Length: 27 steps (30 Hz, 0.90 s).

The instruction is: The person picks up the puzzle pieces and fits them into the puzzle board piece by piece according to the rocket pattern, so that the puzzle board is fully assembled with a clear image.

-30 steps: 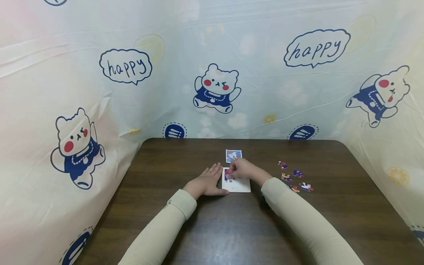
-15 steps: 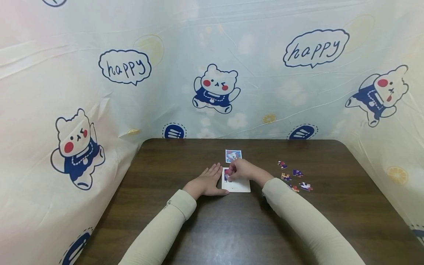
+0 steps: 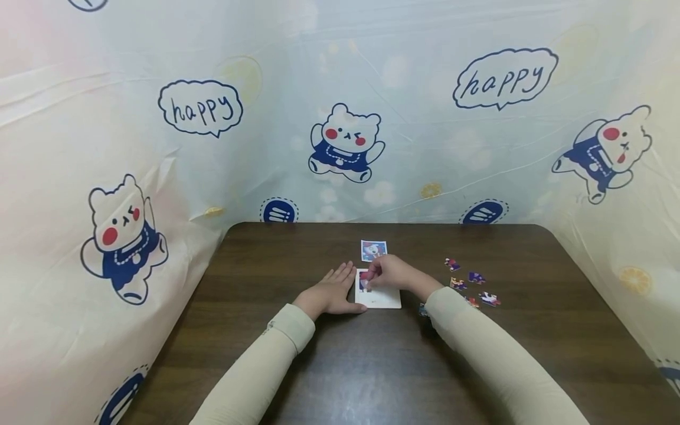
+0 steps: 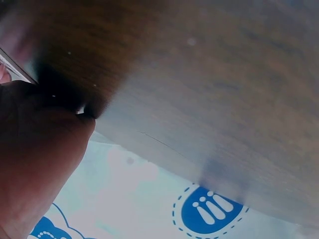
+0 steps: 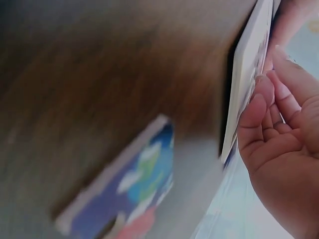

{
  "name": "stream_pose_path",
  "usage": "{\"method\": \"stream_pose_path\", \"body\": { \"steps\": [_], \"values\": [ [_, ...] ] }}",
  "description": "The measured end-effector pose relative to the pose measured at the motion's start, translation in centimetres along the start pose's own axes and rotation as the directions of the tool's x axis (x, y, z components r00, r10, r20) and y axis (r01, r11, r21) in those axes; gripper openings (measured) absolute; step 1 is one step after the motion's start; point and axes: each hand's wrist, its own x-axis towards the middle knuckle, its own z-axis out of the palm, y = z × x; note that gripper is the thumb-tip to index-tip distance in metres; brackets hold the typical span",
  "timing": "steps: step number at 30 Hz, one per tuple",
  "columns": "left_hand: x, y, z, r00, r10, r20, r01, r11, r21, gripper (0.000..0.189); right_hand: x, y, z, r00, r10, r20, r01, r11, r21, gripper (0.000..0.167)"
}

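A white puzzle board (image 3: 383,298) lies at the table's middle, with dark purple and red puzzle pieces (image 3: 363,276) in its upper left part. My left hand (image 3: 332,293) rests flat at the board's left side, fingers straight, thumb at the near left corner. Over the board, my right hand (image 3: 392,273) has its thumb and fingertips together on a puzzle piece at the upper left; the fingers mostly hide it. In the right wrist view, the curled fingers (image 5: 254,112) stand against the board's face (image 5: 245,74). The left wrist view shows mainly the left thumb (image 4: 45,149).
Behind the board lies a small picture card (image 3: 373,250). Several loose puzzle pieces (image 3: 489,299) are scattered on the right, some partly behind the right sleeve (image 3: 478,336). One blue piece (image 3: 423,310) lies beside that cuff. A printed curtain (image 3: 414,118) surrounds the brown table (image 3: 265,254).
My right hand makes only slight movements over the board's upper left. Its forearm has shifted a little right, uncovering the blue piece by the cuff. My left hand stays in place.
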Motion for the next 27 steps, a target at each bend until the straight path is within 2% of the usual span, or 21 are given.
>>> {"method": "stream_pose_path", "body": {
  "steps": [3, 7, 10, 14, 20, 27],
  "values": [
    [0.0, 0.2, -0.1, 1.000, -0.007, 0.003, 0.007, 1.000, 0.000, 0.119, -0.6, 0.2, -0.8, 1.000, 0.005, -0.002, -0.005, 0.999, 0.049, 0.010],
    [-0.9, 0.9, -1.1, 1.000, -0.004, 0.002, 0.004, 1.000, 0.004, 0.115, -1.5, 0.7, -2.0, 1.000, 0.021, 0.001, -0.021, 0.997, 0.071, 0.009],
    [-1.0, 0.9, -1.2, 1.000, -0.007, 0.005, 0.007, 1.000, -0.004, 0.116, -2.2, 1.1, -2.7, 0.999, 0.035, 0.006, -0.035, 0.996, 0.076, 0.008],
    [-0.2, 0.3, -0.3, 1.000, -0.016, 0.017, 0.016, 1.000, -0.011, 0.120, -3.3, 1.3, -3.3, 0.998, 0.058, 0.012, -0.059, 0.993, 0.102, 0.008],
    [0.4, 0.0, 0.1, 1.000, -0.014, 0.021, 0.014, 1.000, -0.004, 0.122, -5.3, 1.4, -4.0, 0.997, 0.076, 0.014, -0.077, 0.989, 0.124, 0.011],
    [0.4, -0.2, 0.1, 1.000, -0.012, 0.022, 0.012, 1.000, -0.002, 0.122, -7.4, 1.8, -4.5, 0.995, 0.091, 0.038, -0.095, 0.984, 0.151, 0.015]
  ]
}}
